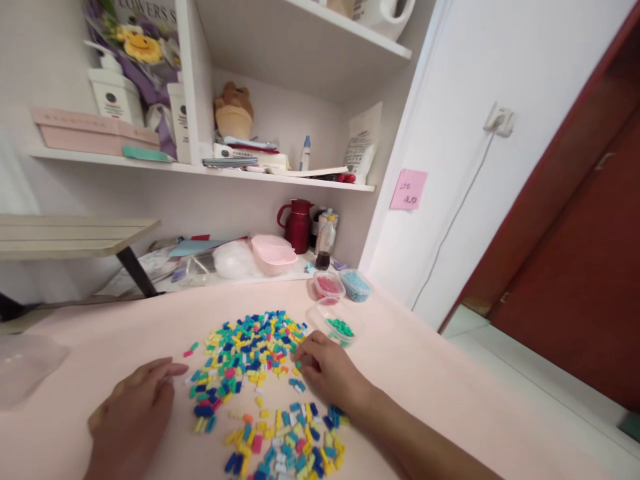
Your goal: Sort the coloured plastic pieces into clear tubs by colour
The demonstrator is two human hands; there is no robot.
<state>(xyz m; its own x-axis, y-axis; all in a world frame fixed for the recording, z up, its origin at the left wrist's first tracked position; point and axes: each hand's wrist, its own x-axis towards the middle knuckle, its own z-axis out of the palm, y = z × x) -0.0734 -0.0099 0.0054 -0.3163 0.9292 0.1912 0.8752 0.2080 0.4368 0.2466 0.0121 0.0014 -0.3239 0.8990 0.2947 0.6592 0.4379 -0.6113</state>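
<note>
Small plastic bricks (257,343) in yellow, green, blue, teal and pink lie in a loose pile on the pink tabletop. A second group of bricks (293,443) is spread nearer to me. At the right edge of the larger pile, my right hand (325,367) has its fingers bent down and drawn together; whatever is between the fingertips is hidden. My left hand (135,413) rests left of the pile, index finger stretched toward it and thumb slightly apart, with no brick visible in it. Just beyond my right hand, a clear tub holds green bricks (341,327).
Behind it stand a tub of pink-red pieces (329,285) and a tub of light-blue pieces (355,285). A pink bowl (274,253), red jug (299,227) and bottle (326,243) are at the back, under a shelf (300,179). A clear container (30,367) lies far left.
</note>
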